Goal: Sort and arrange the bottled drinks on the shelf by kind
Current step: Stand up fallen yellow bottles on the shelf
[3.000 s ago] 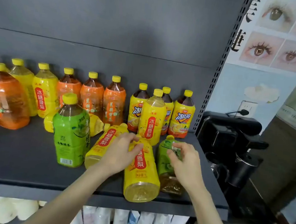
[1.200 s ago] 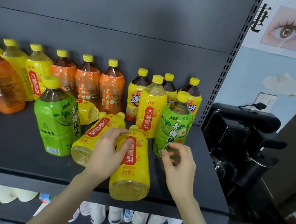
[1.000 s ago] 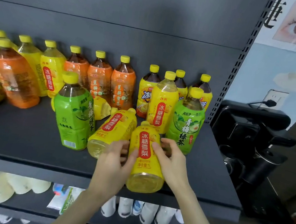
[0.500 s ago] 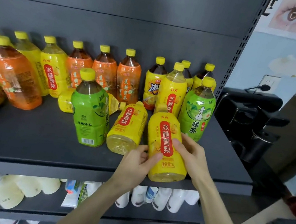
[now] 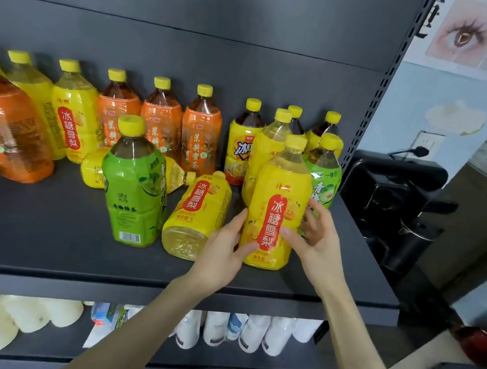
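A yellow pear-drink bottle (image 5: 277,201) with a red label stands upright near the front right of the dark shelf (image 5: 43,238). My right hand (image 5: 315,240) grips its right side, thumb across the label. My left hand (image 5: 224,250) touches its lower left side with straight fingers. A second yellow bottle (image 5: 198,212) lies on its side just left of it. A green tea bottle (image 5: 135,188) stands further left, and another green one (image 5: 323,176) stands behind the held bottle.
Along the back stand yellow bottles (image 5: 71,118), three orange bottles (image 5: 159,130) and iced-tea bottles (image 5: 241,143). A large orange bottle (image 5: 8,128) stands at left. One yellow bottle (image 5: 95,168) lies behind the green one. A black machine (image 5: 394,204) sits right of the shelf; white bottles (image 5: 217,329) fill the lower shelf.
The lying yellow bottle at the front has been raised upright between both hands. Earlier the right hand stood the green bottle up at the right.
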